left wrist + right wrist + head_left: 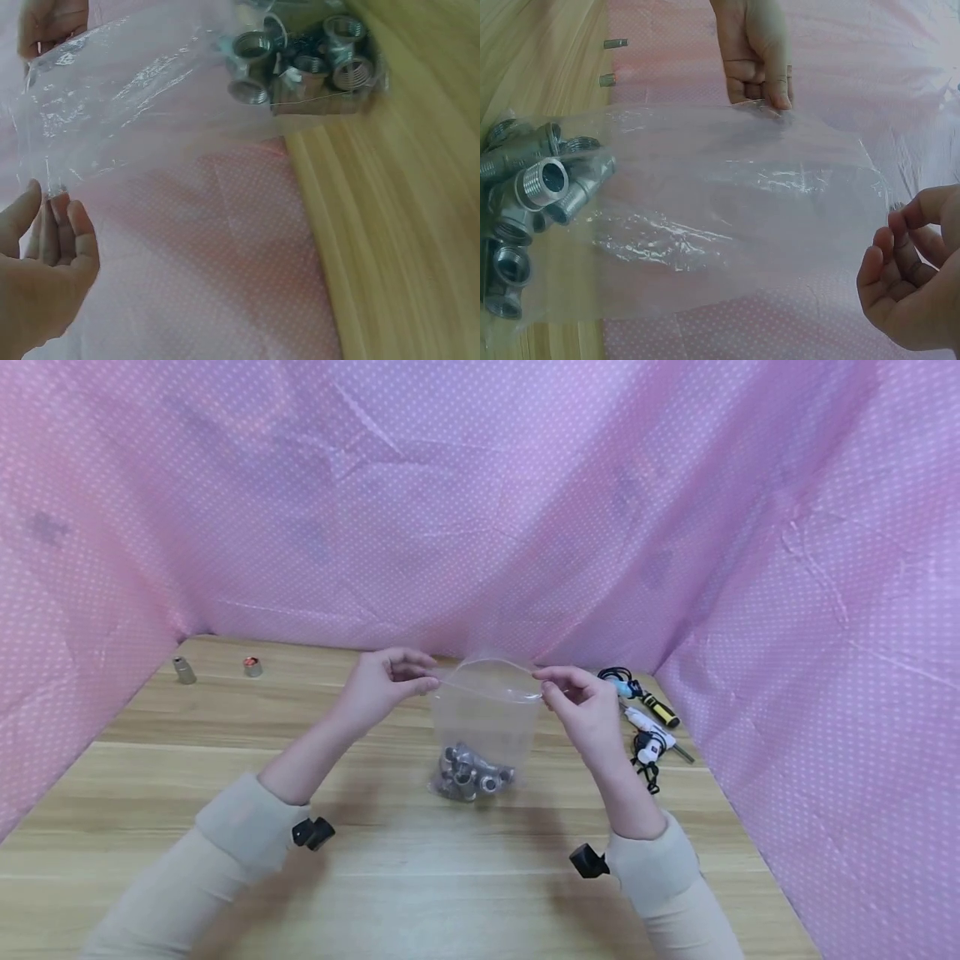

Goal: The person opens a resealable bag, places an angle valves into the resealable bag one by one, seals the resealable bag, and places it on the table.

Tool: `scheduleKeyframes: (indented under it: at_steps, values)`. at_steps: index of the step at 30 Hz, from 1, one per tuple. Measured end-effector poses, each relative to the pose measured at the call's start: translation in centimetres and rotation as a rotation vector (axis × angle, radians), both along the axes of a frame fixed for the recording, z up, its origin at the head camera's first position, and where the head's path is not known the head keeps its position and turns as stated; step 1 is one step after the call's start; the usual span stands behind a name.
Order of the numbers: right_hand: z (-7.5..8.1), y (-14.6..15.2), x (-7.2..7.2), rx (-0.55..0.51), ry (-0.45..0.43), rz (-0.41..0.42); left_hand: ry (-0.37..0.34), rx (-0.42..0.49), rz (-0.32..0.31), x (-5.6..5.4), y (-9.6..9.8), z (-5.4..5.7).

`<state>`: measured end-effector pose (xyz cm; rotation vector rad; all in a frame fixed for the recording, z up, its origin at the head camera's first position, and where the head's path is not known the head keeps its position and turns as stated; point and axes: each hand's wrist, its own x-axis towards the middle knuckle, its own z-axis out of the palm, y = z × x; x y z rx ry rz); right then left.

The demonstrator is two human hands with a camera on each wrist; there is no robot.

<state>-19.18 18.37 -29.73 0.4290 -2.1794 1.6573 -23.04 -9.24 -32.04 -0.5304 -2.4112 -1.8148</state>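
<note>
A clear plastic zip bag (487, 718) hangs upright over the middle of the wooden table, its mouth spread apart. Several threaded metal pipe fittings (544, 184) lie gathered in its bottom. My left hand (386, 685) pinches the left end of the bag's rim between thumb and fingers. At the opposite end, my right hand (585, 706) pinches the rim the same way. In the left wrist view, some fittings are tee-shaped with threaded openings. Whether the bag's bottom touches the table I cannot tell.
Two small metal fittings stand at the table's back left: a taller one (183, 670) and a short one with red inside (252, 667). At the right edge lie a yellow-black screwdriver (662, 710) and a white corded tool (648, 727). Pink dotted cloth (480, 527) surrounds the table.
</note>
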Motion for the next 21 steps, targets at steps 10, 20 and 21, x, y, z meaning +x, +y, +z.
scheduleKeyframes:
  at_steps: [10,20,21]
  values:
    - [1.7,-1.1,1.2,0.233,0.313,-0.137,0.000,0.020,0.038,1.0,0.4,-0.9]
    - [2.4,-4.7,0.3,0.593,0.559,0.155,0.115,-0.029,0.038,1.5,1.4,-1.1]
    - [2.3,-5.1,0.0,0.626,0.547,0.184,0.135,-0.026,0.035,1.5,1.4,-1.1]
